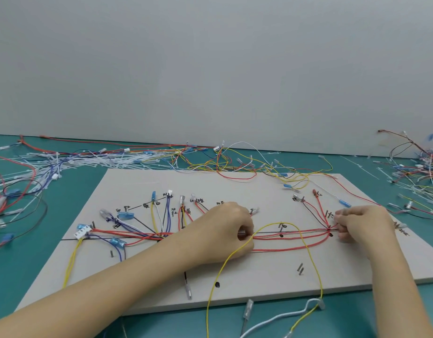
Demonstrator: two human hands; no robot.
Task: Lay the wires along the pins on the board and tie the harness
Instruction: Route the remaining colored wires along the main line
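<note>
A grey board (247,189) with short metal pins and hand-written marks lies on the teal table. Red, blue, yellow and white wires fan out on its left and merge into a red wire bundle (291,236) running along a drawn black line. My left hand (225,230) grips this bundle near the board's middle. My right hand (361,225) pinches the bundle's right end, where several red and dark wires meet at a pin. A yellow wire (310,254) arches over the bundle and hangs off the front edge.
A heap of white cable ties (93,161) and loose wires lies behind the board's left corner. More tangled wires (420,167) sit at the far right and along the left table edge (5,203). A grey wall stands behind.
</note>
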